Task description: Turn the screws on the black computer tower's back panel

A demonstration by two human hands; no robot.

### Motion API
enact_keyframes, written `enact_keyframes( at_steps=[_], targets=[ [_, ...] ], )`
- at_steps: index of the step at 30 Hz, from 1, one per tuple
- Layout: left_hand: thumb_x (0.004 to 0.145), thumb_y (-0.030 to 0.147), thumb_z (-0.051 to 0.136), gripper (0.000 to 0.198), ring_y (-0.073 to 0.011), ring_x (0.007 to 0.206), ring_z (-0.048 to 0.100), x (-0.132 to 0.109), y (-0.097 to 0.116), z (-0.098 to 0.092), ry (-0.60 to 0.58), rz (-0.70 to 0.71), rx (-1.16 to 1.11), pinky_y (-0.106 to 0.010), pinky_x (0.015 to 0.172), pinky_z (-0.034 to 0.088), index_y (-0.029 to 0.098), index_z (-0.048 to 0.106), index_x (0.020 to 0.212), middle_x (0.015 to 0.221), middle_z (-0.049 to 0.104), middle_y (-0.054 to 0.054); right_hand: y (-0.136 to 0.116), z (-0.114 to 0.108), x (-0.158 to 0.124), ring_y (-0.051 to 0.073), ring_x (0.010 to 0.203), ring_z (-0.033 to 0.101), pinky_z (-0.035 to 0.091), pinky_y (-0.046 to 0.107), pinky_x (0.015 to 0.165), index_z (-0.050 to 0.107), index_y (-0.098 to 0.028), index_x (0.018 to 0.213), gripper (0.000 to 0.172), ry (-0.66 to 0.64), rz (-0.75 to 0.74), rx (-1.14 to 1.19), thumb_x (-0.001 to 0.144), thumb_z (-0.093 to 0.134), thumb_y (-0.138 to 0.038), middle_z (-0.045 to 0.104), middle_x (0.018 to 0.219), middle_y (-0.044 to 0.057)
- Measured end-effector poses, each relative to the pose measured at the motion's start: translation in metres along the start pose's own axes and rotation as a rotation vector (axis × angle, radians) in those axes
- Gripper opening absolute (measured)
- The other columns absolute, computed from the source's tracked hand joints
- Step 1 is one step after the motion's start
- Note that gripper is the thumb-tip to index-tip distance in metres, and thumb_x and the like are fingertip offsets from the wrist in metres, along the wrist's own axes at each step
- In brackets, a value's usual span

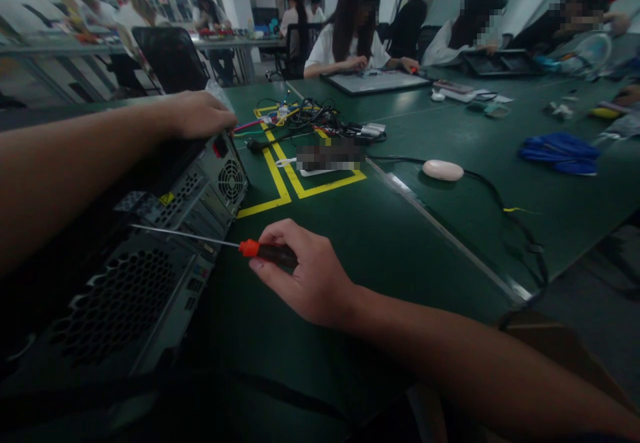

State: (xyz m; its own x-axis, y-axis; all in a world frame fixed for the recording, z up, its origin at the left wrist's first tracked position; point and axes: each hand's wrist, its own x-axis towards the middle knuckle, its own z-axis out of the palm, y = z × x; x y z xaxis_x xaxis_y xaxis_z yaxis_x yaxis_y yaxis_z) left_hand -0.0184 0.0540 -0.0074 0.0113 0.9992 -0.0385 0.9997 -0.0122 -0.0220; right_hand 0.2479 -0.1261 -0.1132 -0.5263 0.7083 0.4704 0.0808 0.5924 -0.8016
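Observation:
A black and silver computer case (205, 193) stands at the left, its back panel with vents and ports facing right. Over the far top corner of the case lies my left hand (203, 115), fingers curled round the edge; the fingertips are partly hidden. My right hand (313, 273) is closed round the dark handle of a screwdriver (249, 248) with an orange collar. Its long thin shaft points left across the back panel, and the tip appears close to the case near the slot covers. Whether the tip touches a screw I cannot tell.
Yellow tape (327, 187) marks the green table (400, 250) beyond the case. A tangle of cables (310, 118), a pale oval mouse-like object (443, 170) on a black cord, and a blue cloth bundle (559, 153) lie there. Several people sit at tables behind.

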Motion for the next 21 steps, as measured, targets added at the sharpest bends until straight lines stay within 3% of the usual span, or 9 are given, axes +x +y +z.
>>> enact_keyframes(
  at_steps=[9,13,21],
  targets=[
    [0.082,0.056,0.035,0.064,-0.0271,0.096,0.060,-0.007,0.010,-0.005,-0.035,-0.048,-0.007,-0.040,0.095,0.045,0.013,0.073,0.109,0.100,0.068,-0.013,0.001,0.000,-0.001,0.014,0.077,0.062,0.047,0.026,0.072,0.059,-0.020,0.099,0.014,0.000,-0.005,-0.024,0.091,0.066,-0.030,0.068,0.092,0.002],
    [0.083,0.052,0.035,0.062,-0.0285,0.093,0.061,-0.008,0.012,-0.005,-0.048,-0.069,-0.021,-0.043,0.092,0.046,0.012,0.073,0.110,0.094,0.068,-0.013,0.001,0.000,0.000,0.013,0.073,0.059,0.046,0.026,0.070,0.059,-0.020,0.099,0.015,0.001,-0.005,-0.023,0.092,0.066,-0.031,0.068,0.092,0.001],
    [0.087,0.050,0.032,0.058,-0.0236,0.088,0.059,-0.009,0.011,-0.006,-0.035,-0.022,0.032,-0.037,0.088,0.047,0.012,0.073,0.101,0.091,0.067,-0.011,0.000,-0.001,0.000,0.014,0.079,0.061,0.047,0.027,0.074,0.063,-0.019,0.101,0.018,0.006,-0.034,-0.063,0.094,0.064,-0.035,0.068,0.093,0.003]
  ],
)
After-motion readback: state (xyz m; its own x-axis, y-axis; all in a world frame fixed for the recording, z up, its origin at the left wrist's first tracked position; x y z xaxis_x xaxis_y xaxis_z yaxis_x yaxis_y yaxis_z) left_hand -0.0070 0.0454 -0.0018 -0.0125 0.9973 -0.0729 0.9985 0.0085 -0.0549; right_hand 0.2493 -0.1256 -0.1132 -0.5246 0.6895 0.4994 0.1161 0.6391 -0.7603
